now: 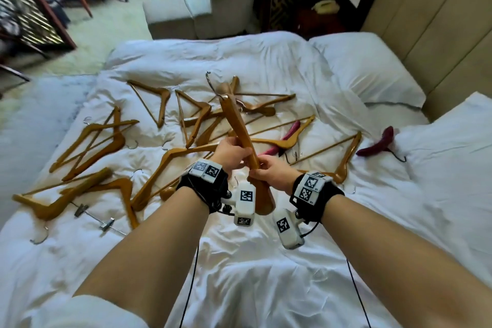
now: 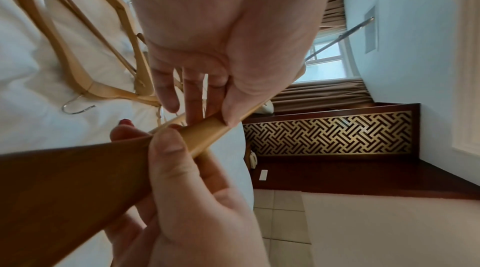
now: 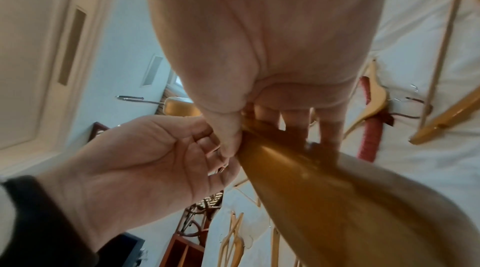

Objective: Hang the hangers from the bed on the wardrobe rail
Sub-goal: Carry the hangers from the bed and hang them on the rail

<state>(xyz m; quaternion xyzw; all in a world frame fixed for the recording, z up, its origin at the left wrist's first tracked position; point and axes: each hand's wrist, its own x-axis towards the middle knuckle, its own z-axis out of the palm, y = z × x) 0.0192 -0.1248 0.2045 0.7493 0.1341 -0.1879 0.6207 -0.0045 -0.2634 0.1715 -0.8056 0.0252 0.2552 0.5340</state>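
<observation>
I hold one thick brown wooden hanger (image 1: 241,136) above the white bed (image 1: 266,269), one end toward me, its metal hook (image 1: 209,81) at the far end. My left hand (image 1: 231,152) grips its arm from the left; in the left wrist view the left hand (image 2: 207,115) pinches the hanger (image 2: 205,136) between thumb and fingers. My right hand (image 1: 269,168) grips it just below, and the right hand (image 3: 262,134) curls round the hanger (image 3: 311,179) in its own view. Several more wooden hangers (image 1: 90,141) lie scattered on the bed. The wardrobe rail is out of view.
Two dark red padded hangers (image 1: 378,144) (image 1: 283,140) lie to the right, and a clip hanger (image 1: 93,217) at the near left. Pillows (image 1: 367,66) and a beige headboard (image 1: 439,21) stand on the right. A grey armchair (image 1: 221,0) is beyond the bed.
</observation>
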